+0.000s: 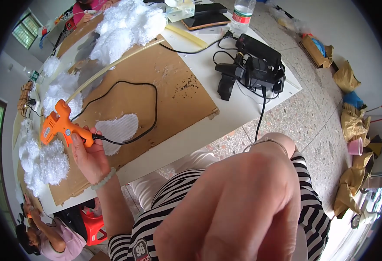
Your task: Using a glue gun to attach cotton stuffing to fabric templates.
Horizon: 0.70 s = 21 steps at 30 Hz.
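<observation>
My left hand [88,157] is closed round the handle of an orange hot glue gun [61,125], held over the table's left part. A long yellowish glue stick [115,64] sticks out of the gun's back and reaches across the cardboard. The black cord [157,92] loops from the handle over the board. Beside the hand lies a white ribbed oval piece [120,129]. Fluffy white clumps [54,162] surround the gun. Large and close, my right hand [238,200] is raised with its fingers bent and pressed together; its fingertips are hidden, along with anything in them.
Brown cardboard [178,102] covers much of the white table [156,158]. A big white fluffy pile [128,26], black electronics with cables [260,65] and a plastic bottle [243,15] stand toward the back. Other people [62,239] sit nearby. Paper bags [351,174] line the right wall.
</observation>
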Motion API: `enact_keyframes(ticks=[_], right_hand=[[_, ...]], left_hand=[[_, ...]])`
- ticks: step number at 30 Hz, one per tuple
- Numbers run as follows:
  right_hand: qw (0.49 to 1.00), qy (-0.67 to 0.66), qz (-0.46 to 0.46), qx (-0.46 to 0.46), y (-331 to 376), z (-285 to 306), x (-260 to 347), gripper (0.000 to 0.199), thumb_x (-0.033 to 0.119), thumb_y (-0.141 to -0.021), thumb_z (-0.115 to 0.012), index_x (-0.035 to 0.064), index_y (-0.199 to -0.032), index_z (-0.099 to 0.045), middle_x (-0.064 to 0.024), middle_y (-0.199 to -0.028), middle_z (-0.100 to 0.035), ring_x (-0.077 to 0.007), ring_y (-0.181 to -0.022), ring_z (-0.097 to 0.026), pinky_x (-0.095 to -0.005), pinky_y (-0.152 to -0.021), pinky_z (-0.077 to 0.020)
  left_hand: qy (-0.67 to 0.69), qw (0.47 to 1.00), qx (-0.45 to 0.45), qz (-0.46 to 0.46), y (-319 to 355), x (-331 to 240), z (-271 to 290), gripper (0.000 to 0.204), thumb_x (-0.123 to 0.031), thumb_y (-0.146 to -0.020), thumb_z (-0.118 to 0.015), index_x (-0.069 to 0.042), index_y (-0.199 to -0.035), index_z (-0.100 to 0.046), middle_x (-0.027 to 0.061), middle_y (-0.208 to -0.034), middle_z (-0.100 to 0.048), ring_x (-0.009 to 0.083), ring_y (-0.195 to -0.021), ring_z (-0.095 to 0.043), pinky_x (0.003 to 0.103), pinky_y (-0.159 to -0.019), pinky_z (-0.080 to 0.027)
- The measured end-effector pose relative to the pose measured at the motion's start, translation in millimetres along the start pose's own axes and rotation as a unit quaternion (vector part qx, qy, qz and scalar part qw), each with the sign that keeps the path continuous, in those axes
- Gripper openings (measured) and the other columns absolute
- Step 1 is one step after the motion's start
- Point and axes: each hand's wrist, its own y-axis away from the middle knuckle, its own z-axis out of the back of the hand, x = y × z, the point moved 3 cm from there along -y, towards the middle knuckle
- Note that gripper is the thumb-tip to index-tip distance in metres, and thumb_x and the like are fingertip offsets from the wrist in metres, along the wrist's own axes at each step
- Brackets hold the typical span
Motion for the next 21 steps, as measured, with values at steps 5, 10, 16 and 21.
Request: enact_keyframes(ticks=[5,10,16,21], right_hand=[[1.0,0.003,0.016,-0.016,13,9,-5,0.008,0.004,-0.075,-0.061,0.0004,-0.07,-0.057,-0.0145,-0.071,-0.059,-0.0211,-0.056,-0.056,-0.0319,-0.048,-0.0429],[0.999,0.007,0.033,-0.011,15,17,-10,0.008,0.004,-0.075,-0.062,0.0001,-0.07,-0.057,-0.0146,-0.071,-0.059,-0.021,-0.057,-0.056,-0.0317,-0.048,-0.0433],[0.998,0.023,0.054,0.002,14,20,-10,0.008,0.005,-0.075,-0.062,-0.0001,-0.07,-0.058,-0.0146,-0.072,-0.06,-0.0209,-0.057,-0.056,-0.0315,-0.049,-0.0438],[0.997,0.041,0.062,-0.02,27,25,-10,0.008,0.005,-0.075,-0.063,-0.0003,-0.071,-0.058,-0.0147,-0.072,-0.06,-0.0208,-0.058,-0.057,-0.0313,-0.049,-0.0442]], left_hand=[[-0.003,1.0,0.009,0.01,-2,2,-7,0.033,-0.024,-0.09,-0.056,-0.002,-0.114,-0.051,0.0109,-0.098,-0.059,0.0206,-0.085,-0.058,0.034,-0.076,-0.048],[-0.015,1.0,-0.024,0.006,-8,5,-3,0.034,-0.025,-0.09,-0.056,-0.002,-0.114,-0.051,0.0111,-0.098,-0.059,0.0208,-0.086,-0.058,0.035,-0.076,-0.047],[-0.023,1.0,0.01,0.011,-2,2,-11,0.034,-0.025,-0.09,-0.056,-0.001,-0.113,-0.05,0.0109,-0.098,-0.058,0.021,-0.084,-0.058,0.035,-0.075,-0.047],[-0.048,0.998,0.023,0.013,-5,1,-9,0.036,-0.025,-0.089,-0.057,-0.001,-0.114,-0.049,0.0108,-0.098,-0.057,0.021,-0.085,-0.057,0.034,-0.075,-0.047]])
